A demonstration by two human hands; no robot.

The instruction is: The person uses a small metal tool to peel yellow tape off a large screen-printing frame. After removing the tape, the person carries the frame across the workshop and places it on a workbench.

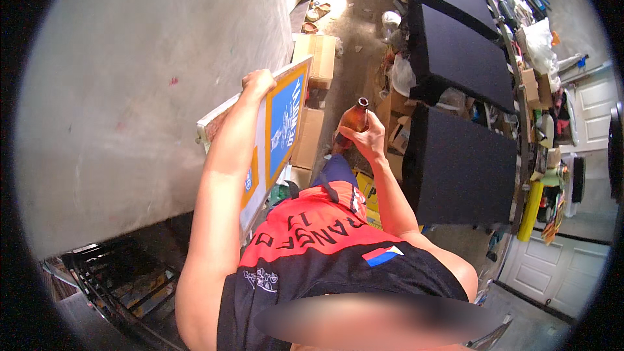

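1. A narrow, cluttered storeroom seen from above: a bare grey concrete wall [143, 91] fills the side from 8 to 11 o'clock, and a dusty concrete floor [354, 19] runs up toward 12 o'clock.
2. Black cabinets [455, 58] stand in a row from 1 to 3 o'clock. Beyond them a crowded shelf edge holds bags, boxes and small goods too small to tell apart.
3. White panelled doors [559, 273] show at 4 o'clock, and a black metal rack [123, 286] sits low at 7 o'clock.
4. Brown cardboard boxes [315, 58] are stacked along the foot of the wall, just above centre, with more cartons below them near the cabinets.
5. The left hand [258, 81] is at about 11 o'clock from centre, its fingers curled over the top edge of a flat board [283, 120] with a blue face and yellow border. The grip is closed on that edge. The board stands tilted on its edge, leaning close to the wall.
6. The right hand [367, 138] is just right of centre, wrapped around the neck and shoulder of a brown glass bottle [354, 120]. The bottle is upright, its open mouth pointing toward 12 o'clock, held in the air over the boxes and floor.
7. Board and bottle are near each other but apart.
8. The person wears a red and black shirt [312, 247], seen at 6 o'clock.
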